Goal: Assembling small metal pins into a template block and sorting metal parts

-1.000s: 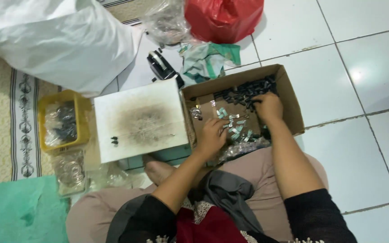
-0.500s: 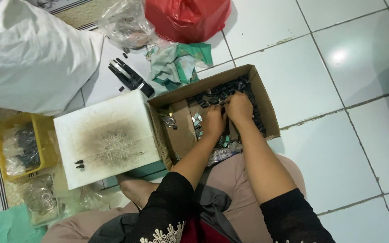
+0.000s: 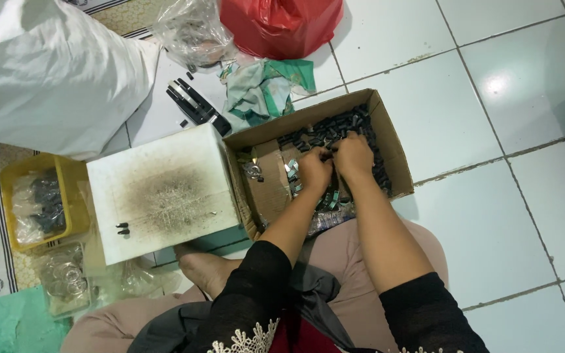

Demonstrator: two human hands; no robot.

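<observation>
Inside the cardboard box (image 3: 387, 140), left hand (image 3: 314, 168) and right hand (image 3: 353, 155) touch, fingers curled on small dark parts (image 3: 335, 127); exact hold unclear. Parts heap at 12 o'clock. White block (image 3: 162, 193) crowds 9 o'clock; bare floor tiles (image 3: 492, 131) at 3 o'clock.

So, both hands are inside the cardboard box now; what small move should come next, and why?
Probably lift the joined piece out and set it on the white board. Both the left hand and right hand meet over the small dark parts in the cardboard box, fingertips together, and two dark pieces already lie on that board.
</observation>
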